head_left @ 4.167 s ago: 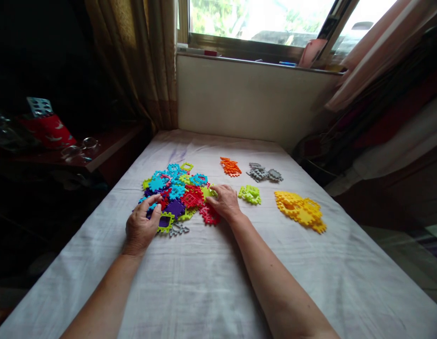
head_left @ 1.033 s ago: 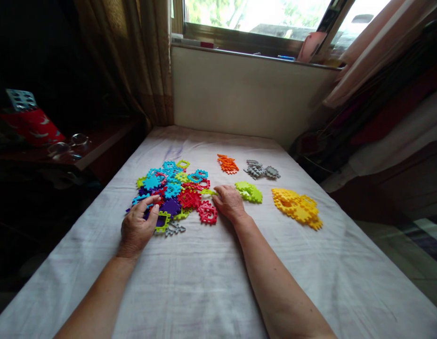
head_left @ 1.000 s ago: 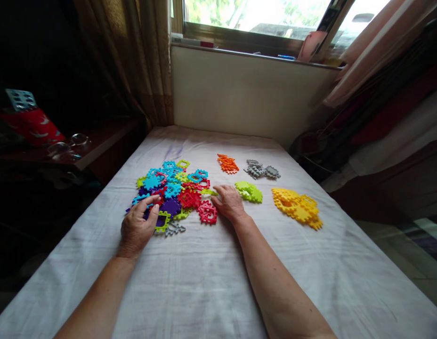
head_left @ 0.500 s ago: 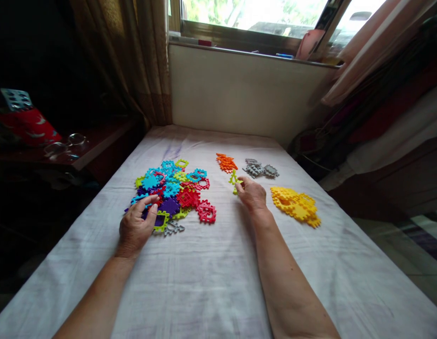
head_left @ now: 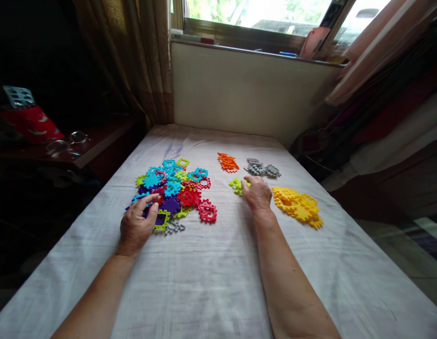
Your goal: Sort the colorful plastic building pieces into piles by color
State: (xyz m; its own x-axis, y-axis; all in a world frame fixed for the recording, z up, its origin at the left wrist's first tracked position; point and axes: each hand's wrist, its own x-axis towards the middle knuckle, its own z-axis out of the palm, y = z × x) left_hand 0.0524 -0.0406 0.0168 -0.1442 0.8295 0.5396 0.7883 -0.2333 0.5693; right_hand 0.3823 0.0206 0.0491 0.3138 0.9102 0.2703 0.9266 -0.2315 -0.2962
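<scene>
My left hand [head_left: 136, 226] rests at the near left edge of the mixed pile [head_left: 172, 189], thumb and fingers spread apart in a curve. My right hand [head_left: 257, 194] is over the green stack [head_left: 235, 185], fingertips on it and partly covering it; I can't tell whether they pinch a piece. The yellow stack [head_left: 298, 207] lies just right of that hand, the grey pieces [head_left: 258, 168] beyond it, the orange stack [head_left: 228, 162] farther left, all on the cloth [head_left: 197, 282].
</scene>
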